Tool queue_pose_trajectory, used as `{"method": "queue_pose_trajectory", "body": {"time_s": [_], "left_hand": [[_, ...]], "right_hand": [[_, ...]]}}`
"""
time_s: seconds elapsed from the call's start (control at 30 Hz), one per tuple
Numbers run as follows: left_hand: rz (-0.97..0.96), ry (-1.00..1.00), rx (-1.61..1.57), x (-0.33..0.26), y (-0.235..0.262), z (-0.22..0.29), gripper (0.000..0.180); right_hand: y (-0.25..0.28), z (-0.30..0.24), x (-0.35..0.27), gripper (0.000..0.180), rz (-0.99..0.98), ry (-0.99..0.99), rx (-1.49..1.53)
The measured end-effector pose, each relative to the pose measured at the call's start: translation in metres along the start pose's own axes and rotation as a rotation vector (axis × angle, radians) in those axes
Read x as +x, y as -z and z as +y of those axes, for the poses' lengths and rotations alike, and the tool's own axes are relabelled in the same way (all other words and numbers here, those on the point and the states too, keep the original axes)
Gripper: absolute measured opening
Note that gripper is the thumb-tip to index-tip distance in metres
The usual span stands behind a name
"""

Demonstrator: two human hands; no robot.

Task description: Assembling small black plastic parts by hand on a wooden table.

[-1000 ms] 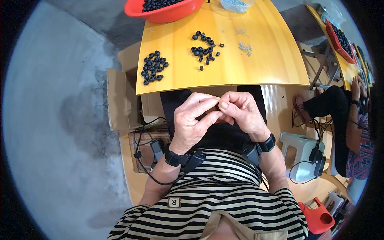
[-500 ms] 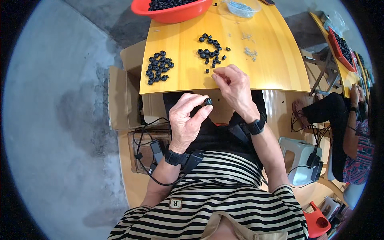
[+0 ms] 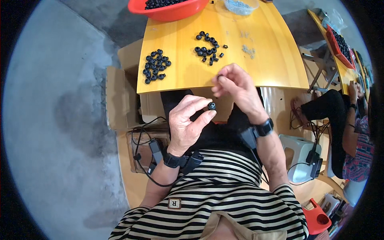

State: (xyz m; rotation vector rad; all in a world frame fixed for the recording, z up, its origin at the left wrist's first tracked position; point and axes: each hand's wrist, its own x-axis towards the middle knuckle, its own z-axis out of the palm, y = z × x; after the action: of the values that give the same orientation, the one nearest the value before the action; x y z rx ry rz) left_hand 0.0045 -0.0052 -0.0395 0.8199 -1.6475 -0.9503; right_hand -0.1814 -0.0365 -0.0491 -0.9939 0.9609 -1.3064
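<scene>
Knob (image 3: pixel 212 106) (blk) in L hand (image 3: pixel 186 122), small pc (image 3: pixel 219 76) in R hand (image 3: pixel 239 87).

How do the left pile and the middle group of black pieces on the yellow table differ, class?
The left pile is a compact cluster, while the middle group straggles in a curve. The left pile shows mainly rounded pieces; the middle group also has small cylinders. The left pile reaches closer to the table's near edge than the middle group. Both are black.
</scene>
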Motion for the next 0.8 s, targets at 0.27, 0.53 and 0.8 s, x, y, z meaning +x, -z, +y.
{"method": "queue_pose_trajectory", "body": {"time_s": [0.27, 0.53, 0.8], "left_hand": [[-0.2, -0.038, -0.106, 0.003, -0.007, 0.017, 0.032], [-0.269, -0.041, -0.092, 0.004, -0.01, 0.027, 0.033], [-0.241, -0.044, -0.184, -0.002, -0.011, 0.021, 0.033]], "right_hand": [[0.019, 0.0, -0.063, 0.019, -0.052, 0.009, 0.325], [0.013, -0.001, -0.077, 0.022, -0.048, 0.085, 0.337], [0.011, -0.002, -0.078, 0.017, -0.016, 0.136, 0.328]]}}
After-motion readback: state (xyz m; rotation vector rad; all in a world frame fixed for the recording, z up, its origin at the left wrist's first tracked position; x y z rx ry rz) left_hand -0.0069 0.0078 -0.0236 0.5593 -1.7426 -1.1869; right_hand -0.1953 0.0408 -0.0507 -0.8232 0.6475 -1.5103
